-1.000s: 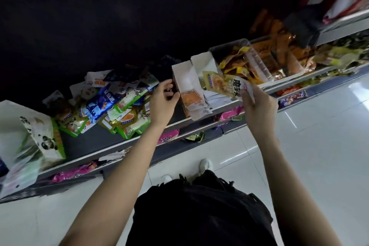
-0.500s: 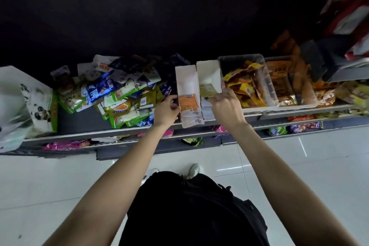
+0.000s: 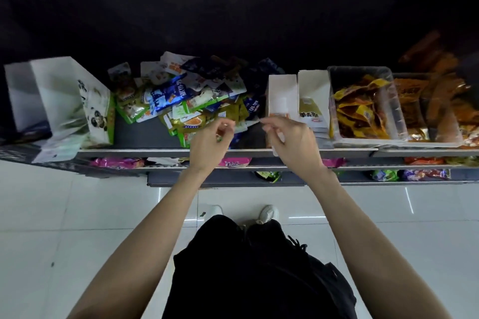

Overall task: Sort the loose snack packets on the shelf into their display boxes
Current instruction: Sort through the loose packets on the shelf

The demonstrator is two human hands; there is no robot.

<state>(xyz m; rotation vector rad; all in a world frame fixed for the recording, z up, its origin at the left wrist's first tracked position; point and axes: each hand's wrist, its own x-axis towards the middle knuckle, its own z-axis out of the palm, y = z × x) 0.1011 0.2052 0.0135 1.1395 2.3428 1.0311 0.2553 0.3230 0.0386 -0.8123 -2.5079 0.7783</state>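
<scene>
Glossy crinkled foil packets (image 3: 181, 101) heaped beside white cardboard boxes (image 3: 296, 101); both hands' grip unclear: left hand (image 3: 211, 141), right hand (image 3: 293, 142).

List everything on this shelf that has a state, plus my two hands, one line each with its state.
left hand: fingers loosely curled, seems to hold nothing.
right hand: fingers curled, grip unclear.
loose snack packets: heaped, unsorted.
orange display box: upright, open-topped, packets inside.
yellow display box: upright, open-topped, packets inside.
clear bin: holds yellow packets.
panda box: open, tipped sideways.
</scene>
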